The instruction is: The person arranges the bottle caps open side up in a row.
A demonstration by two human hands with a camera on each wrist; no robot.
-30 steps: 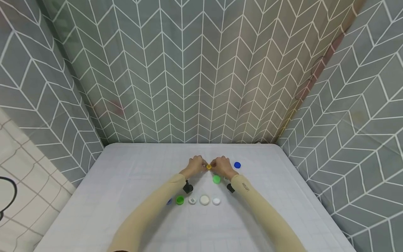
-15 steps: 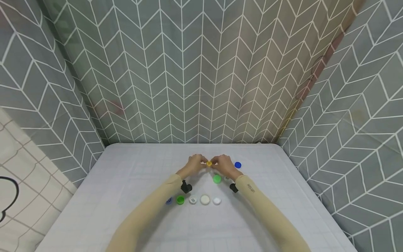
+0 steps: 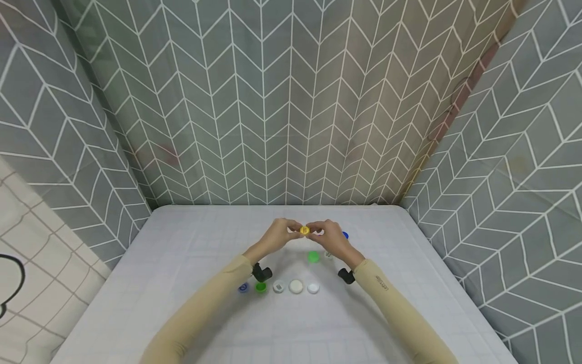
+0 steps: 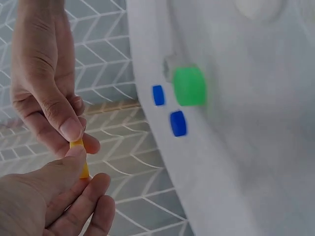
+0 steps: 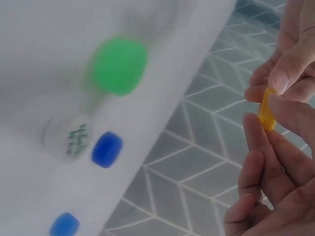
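Both hands hold a yellow bottle cap between them, raised above the far part of the table. My left hand pinches its left side with thumb and fingertips. From the other side my right hand pinches it the same way. In the right wrist view the yellow cap stands on edge between the fingertips. Below the hands lie a light green cap and a white cap with green print. Two blue caps, one dark and one lighter, lie near them; the right hand partly hides these in the head view.
Nearer on the white-covered table is a row of caps: a blue one, a green one, and several white ones, the largest white cap among them. A patterned grey curtain hangs behind and beside the table.
Both hands have risen and moved slightly away with the yellow cap held between them. The wrists have spread apart, and the cap's face shows more plainly. The caps on the table stay put.
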